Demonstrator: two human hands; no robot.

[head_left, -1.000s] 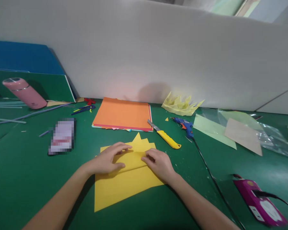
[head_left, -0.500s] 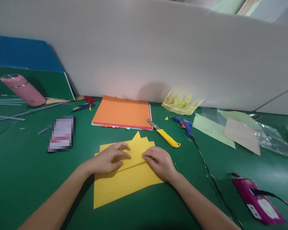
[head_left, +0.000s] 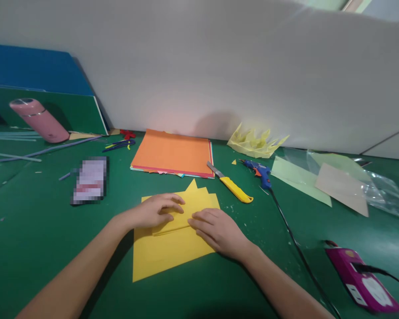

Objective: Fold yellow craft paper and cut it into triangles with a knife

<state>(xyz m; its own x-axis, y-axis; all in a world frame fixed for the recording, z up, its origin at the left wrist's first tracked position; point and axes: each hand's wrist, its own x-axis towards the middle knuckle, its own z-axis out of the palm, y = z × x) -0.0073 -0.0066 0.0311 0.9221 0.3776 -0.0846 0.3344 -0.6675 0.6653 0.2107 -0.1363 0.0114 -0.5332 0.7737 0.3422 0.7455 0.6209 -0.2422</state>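
Touching folded yellow paper (head_left: 181, 223) w/ both hands, approx. front-center of green tabletop (head_left: 179, 301), atop larger yellow sheet (head_left: 166, 259), w/ pointed tips showing at far side. Resting L hand (head_left: 161, 210) over L part, w/ fingers spread wide & curved, thumb apart. Resting R hand (head_left: 219, 232) on R part, w/ fingers nearly straight, narrow gaps betw. them; can't tell if pinching any edge underneath. Just beyond, see stack of colored paper (head_left: 173, 153) w/ orange on top, & yellow-handled cutter (head_left: 236, 190) w/ blade overlapping stack's near R corner. Farther R, note blue glue gun (head_left: 262, 173) w/ cord trailing toward near edge, then lt. green sheet (head_left: 301, 180) & beige sheet (head_left: 341, 188), partly overlapping. Behind gun, near white wall (head_left: 193, 66), see pale yellow spiky paper pc. (head_left: 252, 145). Near R, note magenta power strip (head_left: 362, 279) w/ black cable plugged in. On L, see pixelated phone-like item (head_left: 90, 179) & pink bottle (head_left: 46, 122) in front of green board (head_left: 83, 113).
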